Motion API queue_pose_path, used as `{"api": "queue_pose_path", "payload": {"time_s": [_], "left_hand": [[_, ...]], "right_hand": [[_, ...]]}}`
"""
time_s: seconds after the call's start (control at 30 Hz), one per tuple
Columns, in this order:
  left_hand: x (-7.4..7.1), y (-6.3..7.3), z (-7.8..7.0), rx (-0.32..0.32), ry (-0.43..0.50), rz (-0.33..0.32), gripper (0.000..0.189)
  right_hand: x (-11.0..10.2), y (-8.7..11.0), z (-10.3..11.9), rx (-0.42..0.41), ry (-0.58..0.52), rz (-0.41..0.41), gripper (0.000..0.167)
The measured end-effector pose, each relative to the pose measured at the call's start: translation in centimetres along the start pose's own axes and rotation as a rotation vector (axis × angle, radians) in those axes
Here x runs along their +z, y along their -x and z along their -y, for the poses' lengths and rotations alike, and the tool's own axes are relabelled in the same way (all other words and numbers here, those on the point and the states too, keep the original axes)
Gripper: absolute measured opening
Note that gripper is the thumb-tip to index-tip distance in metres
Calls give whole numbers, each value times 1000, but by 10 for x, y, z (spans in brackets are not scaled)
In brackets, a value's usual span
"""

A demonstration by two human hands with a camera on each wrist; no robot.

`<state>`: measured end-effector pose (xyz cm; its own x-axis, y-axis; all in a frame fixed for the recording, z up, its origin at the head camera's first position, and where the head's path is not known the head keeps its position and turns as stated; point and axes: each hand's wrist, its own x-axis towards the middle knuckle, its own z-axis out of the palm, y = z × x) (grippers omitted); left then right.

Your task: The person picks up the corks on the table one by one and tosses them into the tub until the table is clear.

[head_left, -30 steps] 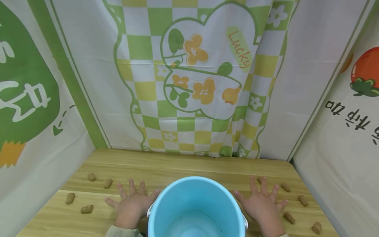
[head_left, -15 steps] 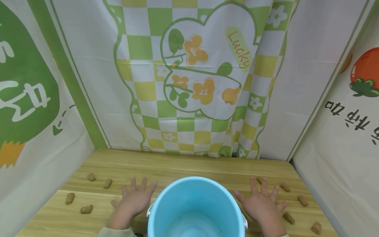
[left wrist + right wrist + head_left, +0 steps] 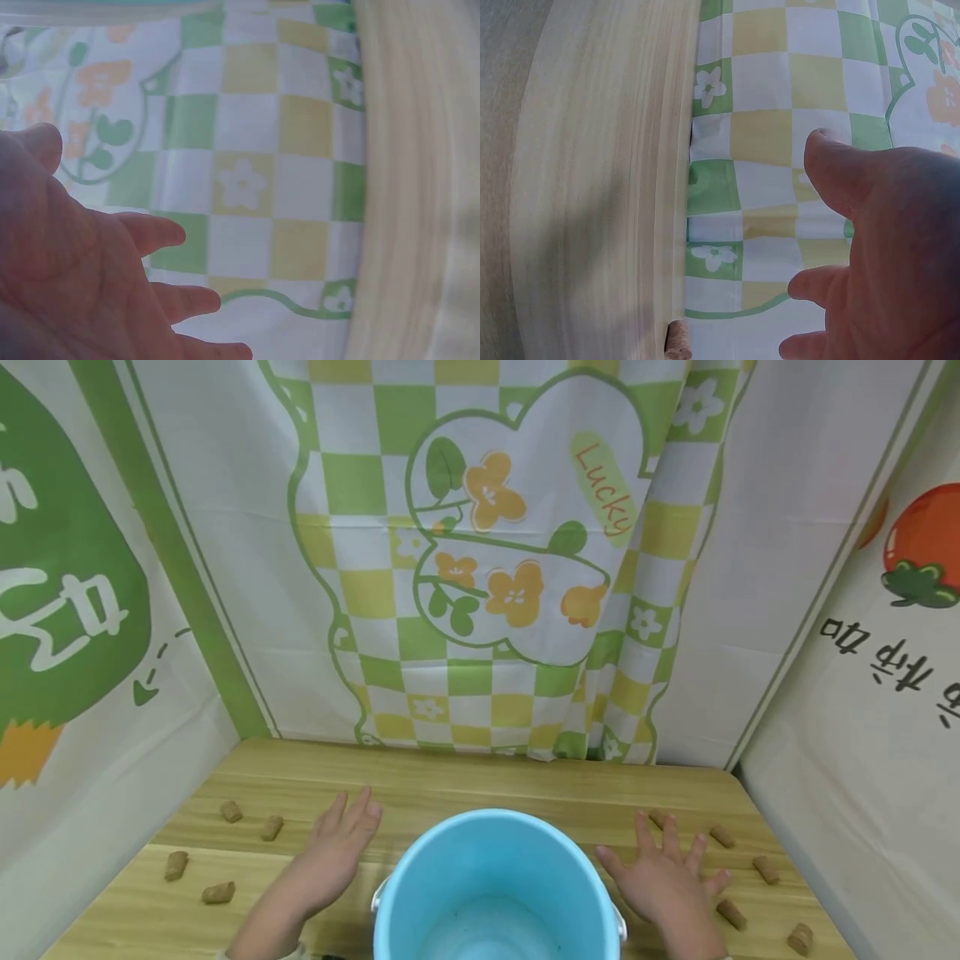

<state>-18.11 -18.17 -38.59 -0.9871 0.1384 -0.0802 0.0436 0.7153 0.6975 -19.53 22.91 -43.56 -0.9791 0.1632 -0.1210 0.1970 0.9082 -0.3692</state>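
A light blue bucket with white handle mounts stands at the front middle of the table in the head view; only specks show inside it. Left of the bucket, my left hand is turned on edge with its fingers straight, holding nothing. Its palm and extended fingers fill the lower left of the left wrist view. My right hand is spread with the palm down at the bucket's right side, near a cork. Its thumb points towards the bucket. The right wrist view has another cork at the bottom.
Several corks lie scattered on the left of the wooden table, and several more on the right. A checkered cloth hangs behind the table's back edge. Printed white sheets enclose both sides.
My left hand has moved away from the bucket's rim and rotated from palm-down with spread fingers onto its edge, fingers closer together. My right hand has stayed nearly still. The corks and bucket remain in place.
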Motion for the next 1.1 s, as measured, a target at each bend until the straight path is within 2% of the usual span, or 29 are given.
{"api": "queue_pose_path", "payload": {"time_s": [0.17, 0.33, 0.43, 0.6, 0.7, 0.87, 1.1], "left_hand": [[-7, 11, -8, 59, 81, 19, 70], [-10, 22, -12, 118, 68, 58, 67], [-9, 27, -13, 147, 83, 119, 69], [-5, 33, -12, 257, 150, 259, 82], [-1, 35, -10, 316, 180, 308, 87], [1, 36, -8, 377, 185, 318, 88], [3, 37, -12, 393, 211, 319, 89]], "right_hand": [[1, -1, -4, 3, -10, 4, 118], [2, -1, -6, 0, -16, 10, 117], [1, -1, -6, 1, -20, 10, 117], [1, 0, -7, 3, -29, 13, 117], [2, 0, -7, 1, -34, 15, 117], [2, 0, -7, 1, -36, 16, 117], [2, -2, -6, -1, -36, 15, 117]]}}
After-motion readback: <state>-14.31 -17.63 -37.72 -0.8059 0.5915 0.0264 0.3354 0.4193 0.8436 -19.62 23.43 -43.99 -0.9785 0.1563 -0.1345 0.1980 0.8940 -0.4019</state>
